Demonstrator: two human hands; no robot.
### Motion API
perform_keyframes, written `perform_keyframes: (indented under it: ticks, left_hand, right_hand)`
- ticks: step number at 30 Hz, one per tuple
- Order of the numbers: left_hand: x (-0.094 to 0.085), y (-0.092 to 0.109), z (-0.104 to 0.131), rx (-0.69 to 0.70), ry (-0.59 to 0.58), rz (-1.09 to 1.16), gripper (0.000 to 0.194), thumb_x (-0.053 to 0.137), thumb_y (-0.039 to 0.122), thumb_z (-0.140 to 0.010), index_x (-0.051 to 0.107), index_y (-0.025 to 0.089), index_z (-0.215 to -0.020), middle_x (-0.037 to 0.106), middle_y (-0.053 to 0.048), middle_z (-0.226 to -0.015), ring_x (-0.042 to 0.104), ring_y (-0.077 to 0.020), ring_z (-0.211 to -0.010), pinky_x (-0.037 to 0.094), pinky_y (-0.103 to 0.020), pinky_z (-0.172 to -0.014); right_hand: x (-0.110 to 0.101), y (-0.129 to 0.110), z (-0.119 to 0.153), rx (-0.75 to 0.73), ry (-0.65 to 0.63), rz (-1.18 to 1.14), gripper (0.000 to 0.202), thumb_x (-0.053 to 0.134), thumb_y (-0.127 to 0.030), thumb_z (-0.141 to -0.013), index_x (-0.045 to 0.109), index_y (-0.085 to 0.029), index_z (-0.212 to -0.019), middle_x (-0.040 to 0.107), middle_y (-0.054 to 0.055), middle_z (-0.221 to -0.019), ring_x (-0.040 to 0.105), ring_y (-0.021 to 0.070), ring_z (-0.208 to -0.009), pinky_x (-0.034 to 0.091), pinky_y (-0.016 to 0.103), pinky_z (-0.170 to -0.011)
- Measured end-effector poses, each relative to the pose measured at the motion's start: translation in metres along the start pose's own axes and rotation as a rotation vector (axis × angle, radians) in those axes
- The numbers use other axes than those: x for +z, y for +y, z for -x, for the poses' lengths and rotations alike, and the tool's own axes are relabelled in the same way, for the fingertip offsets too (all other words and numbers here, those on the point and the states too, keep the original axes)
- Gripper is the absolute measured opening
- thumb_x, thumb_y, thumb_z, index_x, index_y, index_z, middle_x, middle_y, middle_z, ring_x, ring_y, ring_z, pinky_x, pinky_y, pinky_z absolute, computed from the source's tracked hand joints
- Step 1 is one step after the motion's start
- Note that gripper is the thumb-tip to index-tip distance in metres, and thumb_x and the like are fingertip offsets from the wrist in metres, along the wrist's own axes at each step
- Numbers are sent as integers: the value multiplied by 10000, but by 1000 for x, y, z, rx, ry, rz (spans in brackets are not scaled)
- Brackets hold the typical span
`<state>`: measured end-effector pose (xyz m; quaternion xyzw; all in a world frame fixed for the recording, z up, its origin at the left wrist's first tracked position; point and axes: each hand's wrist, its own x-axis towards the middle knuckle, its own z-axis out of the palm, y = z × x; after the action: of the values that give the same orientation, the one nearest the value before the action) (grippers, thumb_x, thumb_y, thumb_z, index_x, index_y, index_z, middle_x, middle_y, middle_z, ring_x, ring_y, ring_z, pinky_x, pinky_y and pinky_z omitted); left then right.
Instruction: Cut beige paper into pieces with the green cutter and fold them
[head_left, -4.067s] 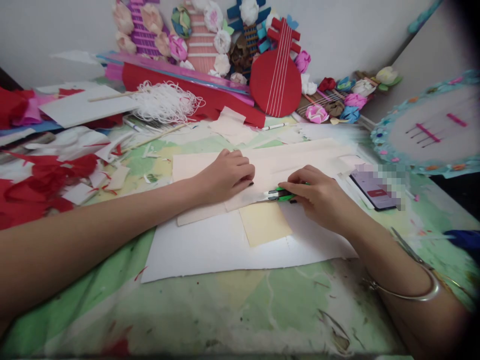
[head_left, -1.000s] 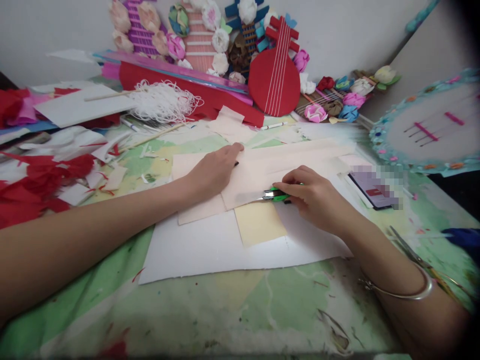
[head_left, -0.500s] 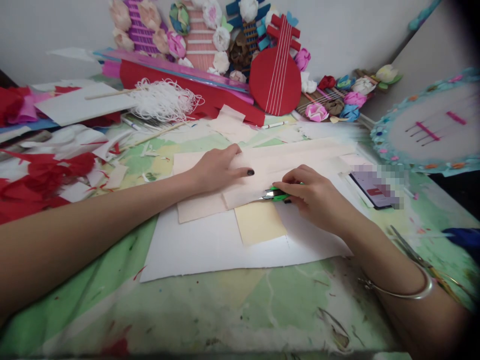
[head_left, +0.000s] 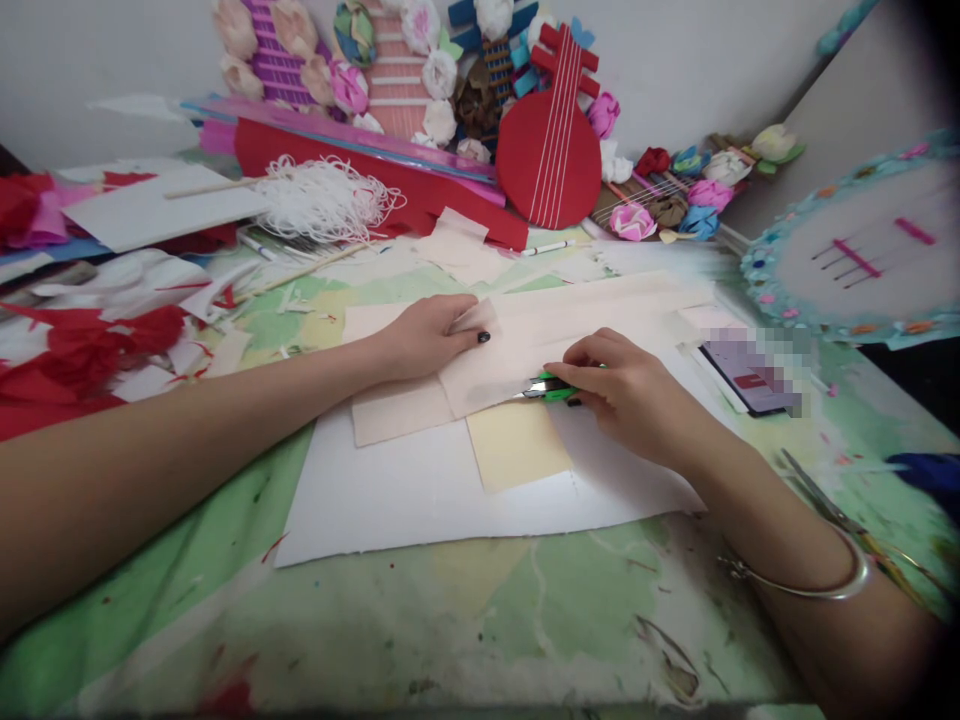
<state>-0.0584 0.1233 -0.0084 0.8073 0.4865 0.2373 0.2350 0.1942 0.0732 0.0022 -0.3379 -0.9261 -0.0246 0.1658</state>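
My left hand (head_left: pixel 437 335) bends inward, thumb and fingers pinching the cream paper's (head_left: pixel 517 350) lifted edge, while my right pinches the green cutter (head_left: pixel 553 388), blade leftward.

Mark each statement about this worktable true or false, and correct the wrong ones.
1. The right hand holds a green cutter. True.
2. The left hand is empty. False: it grips the pale pink paper.
3. The yellow paper lies on the white sheet. True.
4. The phone lies left of the white string. False: it lies to the string's right.
5. The red lute-shaped craft has white strings down its front. True.
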Motion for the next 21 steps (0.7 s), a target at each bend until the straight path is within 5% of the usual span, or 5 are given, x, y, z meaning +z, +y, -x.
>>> perform_keyframes:
  ticks: [10, 21]
  left_hand:
    - [8, -6, 1, 195, -22, -294, 337, 528, 396, -876, 339, 203, -675, 441, 9, -647, 434, -159, -635, 282, -275, -599]
    - [10, -6, 2, 237, -56, -406, 250, 485, 372, -936, 414, 201, -768, 522, -23, -712, 517, -218, -737, 306, -295, -650]
  right_hand:
    - [-1, -1, 1, -13, -8, 6, 352, 437, -5, -855, 733, -74, -1034, 639, 156, -907, 559, 251, -873, 486, 371, -708]
    - [-6, -1, 6, 5, -26, 17, 365, 431, -9, -848, 733, -92, -1035, 655, 157, -927, 584, 251, -870, 494, 364, -699]
